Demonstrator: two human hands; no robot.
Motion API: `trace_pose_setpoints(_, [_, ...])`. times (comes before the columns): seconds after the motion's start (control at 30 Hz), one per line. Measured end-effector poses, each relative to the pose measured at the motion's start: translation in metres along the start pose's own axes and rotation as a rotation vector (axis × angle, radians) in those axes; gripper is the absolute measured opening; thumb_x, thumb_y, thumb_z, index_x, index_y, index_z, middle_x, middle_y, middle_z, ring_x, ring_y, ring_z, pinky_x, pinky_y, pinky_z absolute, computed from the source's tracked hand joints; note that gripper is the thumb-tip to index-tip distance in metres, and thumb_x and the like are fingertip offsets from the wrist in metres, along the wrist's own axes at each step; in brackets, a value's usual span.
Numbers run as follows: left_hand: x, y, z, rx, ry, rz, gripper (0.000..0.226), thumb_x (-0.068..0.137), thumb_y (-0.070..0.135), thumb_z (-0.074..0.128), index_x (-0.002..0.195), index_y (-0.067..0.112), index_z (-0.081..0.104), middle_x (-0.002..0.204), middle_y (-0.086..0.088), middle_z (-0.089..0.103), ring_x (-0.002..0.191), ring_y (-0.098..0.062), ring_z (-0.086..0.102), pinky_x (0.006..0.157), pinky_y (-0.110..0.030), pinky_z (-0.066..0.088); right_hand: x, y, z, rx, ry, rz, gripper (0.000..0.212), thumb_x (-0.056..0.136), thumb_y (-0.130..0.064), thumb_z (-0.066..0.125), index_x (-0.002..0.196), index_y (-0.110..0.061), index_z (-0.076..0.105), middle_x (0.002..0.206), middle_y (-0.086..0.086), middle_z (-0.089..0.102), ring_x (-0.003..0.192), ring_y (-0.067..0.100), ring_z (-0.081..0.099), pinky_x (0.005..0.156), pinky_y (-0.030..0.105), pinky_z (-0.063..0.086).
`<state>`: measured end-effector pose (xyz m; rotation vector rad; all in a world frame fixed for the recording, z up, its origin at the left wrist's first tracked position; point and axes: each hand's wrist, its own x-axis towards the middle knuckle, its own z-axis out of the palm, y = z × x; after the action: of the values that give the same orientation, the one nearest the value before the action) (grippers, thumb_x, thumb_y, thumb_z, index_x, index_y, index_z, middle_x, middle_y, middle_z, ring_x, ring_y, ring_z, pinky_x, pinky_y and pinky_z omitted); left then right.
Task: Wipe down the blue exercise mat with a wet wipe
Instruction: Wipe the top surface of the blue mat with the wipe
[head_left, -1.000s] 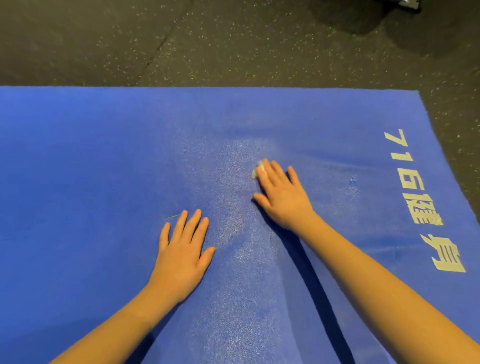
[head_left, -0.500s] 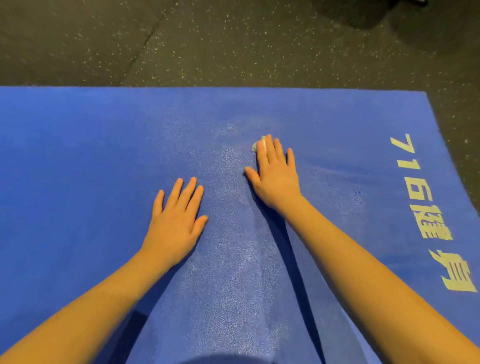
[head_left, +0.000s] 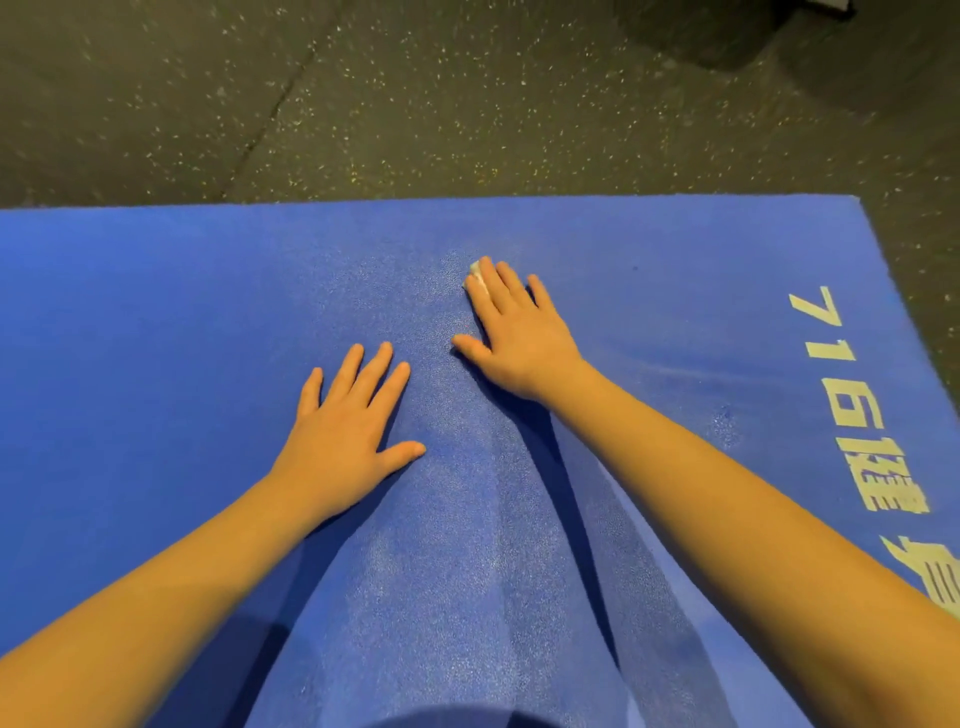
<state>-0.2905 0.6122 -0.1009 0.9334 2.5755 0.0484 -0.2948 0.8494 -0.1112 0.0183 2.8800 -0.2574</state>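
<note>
left hand (head_left: 345, 439) flat, fingers straight and spread, palm on blue exercise mat (head_left: 156, 364) – grainy foam, one | right hand (head_left: 519, 338) straight-fingered, pressing one white wet wipe (head_left: 476, 275) under fingertips | beyond – dark speckled floor (head_left: 415, 104)

Both arms are reaching forward; left hand (head_left: 345, 431) is lying flat, fingers (head_left: 374, 371) spread; right hand (head_left: 519, 343) is pressing down, fingers straight.

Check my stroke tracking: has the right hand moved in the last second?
Yes. The right hand pushed the wipe away, closer to the mat's far edge.
</note>
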Motion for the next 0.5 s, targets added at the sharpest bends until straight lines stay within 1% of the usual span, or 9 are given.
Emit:
trace_pose_setpoints(0.07, [-0.001, 0.000, 0.002, -0.011, 0.024, 0.005, 0.097, 0.074, 0.077, 0.010, 0.154, 0.022, 0.013, 0.161, 0.002, 0.000, 0.149, -0.024, -0.003, 0.116, -0.055, 0.007, 0.005, 0.013, -0.003, -0.058, 0.005, -0.014, 0.070, 0.100, -0.053, 0.027, 0.155, -0.017, 0.003, 0.162, 0.002, -0.004, 0.149, 0.021, -0.005, 0.118, 0.046, -0.003])
trace_pose_setpoints(0.13, [-0.001, -0.001, 0.002, -0.015, 0.020, 0.011, 0.095, 0.075, 0.076, 0.013, 0.153, 0.021, 0.017, 0.161, 0.001, 0.005, 0.149, -0.025, 0.001, 0.116, -0.056, 0.009, 0.017, 0.026, -0.008, -0.066, 0.044, 0.117, 0.068, 0.101, -0.051, 0.027, 0.154, -0.017, 0.005, 0.162, 0.003, -0.002, 0.149, 0.022, -0.003, 0.117, 0.048, -0.003])
trace_pose_setpoints(0.2, [0.000, -0.001, 0.002, -0.001, 0.025, 0.023, 0.093, 0.078, 0.075, 0.017, 0.152, 0.018, 0.023, 0.160, -0.002, 0.013, 0.148, -0.029, 0.009, 0.114, -0.059, 0.014, 0.035, 0.033, -0.015, -0.005, 0.031, 0.294, 0.066, 0.101, -0.050, 0.026, 0.154, -0.015, 0.006, 0.162, 0.004, -0.003, 0.148, 0.023, -0.004, 0.117, 0.050, -0.004])
trace_pose_setpoints(0.27, [0.000, -0.001, 0.003, 0.033, 0.023, 0.035, 0.089, 0.081, 0.072, 0.023, 0.149, 0.015, 0.032, 0.158, -0.006, 0.023, 0.145, -0.033, 0.020, 0.109, -0.062, 0.023, 0.052, 0.028, -0.020, 0.051, 0.016, 0.365, 0.068, 0.101, -0.051, 0.024, 0.154, -0.014, 0.003, 0.162, 0.004, -0.006, 0.148, 0.023, -0.007, 0.118, 0.049, -0.005])
trace_pose_setpoints(0.3, [0.000, -0.002, 0.004, 0.047, 0.022, 0.038, 0.088, 0.082, 0.071, 0.025, 0.148, 0.014, 0.036, 0.156, -0.008, 0.027, 0.144, -0.034, 0.024, 0.107, -0.063, 0.027, 0.058, 0.022, -0.021, 0.068, 0.014, 0.327, 0.070, 0.101, -0.052, 0.024, 0.154, -0.013, 0.002, 0.162, 0.004, -0.006, 0.148, 0.022, -0.007, 0.118, 0.048, -0.004])
trace_pose_setpoints(0.4, [0.000, -0.002, 0.004, 0.079, 0.040, 0.042, 0.084, 0.083, 0.068, 0.029, 0.144, 0.012, 0.042, 0.153, -0.010, 0.035, 0.139, -0.036, 0.033, 0.102, -0.063, 0.033, 0.059, 0.003, -0.019, 0.032, -0.005, -0.002, 0.072, 0.099, -0.054, 0.028, 0.154, -0.014, 0.004, 0.162, 0.005, -0.005, 0.148, 0.022, -0.005, 0.119, 0.045, -0.002])
trace_pose_setpoints(0.43, [0.000, -0.001, 0.004, 0.090, 0.053, 0.047, 0.083, 0.083, 0.067, 0.030, 0.143, 0.011, 0.044, 0.152, -0.010, 0.037, 0.138, -0.037, 0.035, 0.101, -0.063, 0.035, 0.058, 0.003, -0.018, 0.002, -0.014, -0.080, 0.072, 0.099, -0.054, 0.029, 0.155, -0.014, 0.004, 0.162, 0.004, -0.004, 0.149, 0.021, -0.005, 0.119, 0.043, -0.002])
trace_pose_setpoints(0.47, [0.000, -0.001, 0.005, 0.096, 0.063, 0.050, 0.082, 0.084, 0.067, 0.031, 0.142, 0.011, 0.045, 0.151, -0.011, 0.038, 0.137, -0.037, 0.037, 0.099, -0.063, 0.036, 0.059, 0.008, -0.018, -0.026, -0.011, -0.106, 0.071, 0.099, -0.054, 0.029, 0.155, -0.015, 0.005, 0.162, 0.002, -0.003, 0.149, 0.020, -0.004, 0.118, 0.043, -0.002])
trace_pose_setpoints(0.5, [0.000, -0.001, 0.005, 0.094, 0.067, 0.050, 0.082, 0.084, 0.066, 0.031, 0.142, 0.011, 0.045, 0.150, -0.011, 0.039, 0.137, -0.037, 0.037, 0.099, -0.063, 0.036, 0.063, 0.014, -0.019, -0.040, 0.012, -0.077, 0.069, 0.100, -0.053, 0.029, 0.154, -0.016, 0.007, 0.162, 0.002, -0.001, 0.148, 0.021, -0.003, 0.118, 0.044, -0.002])
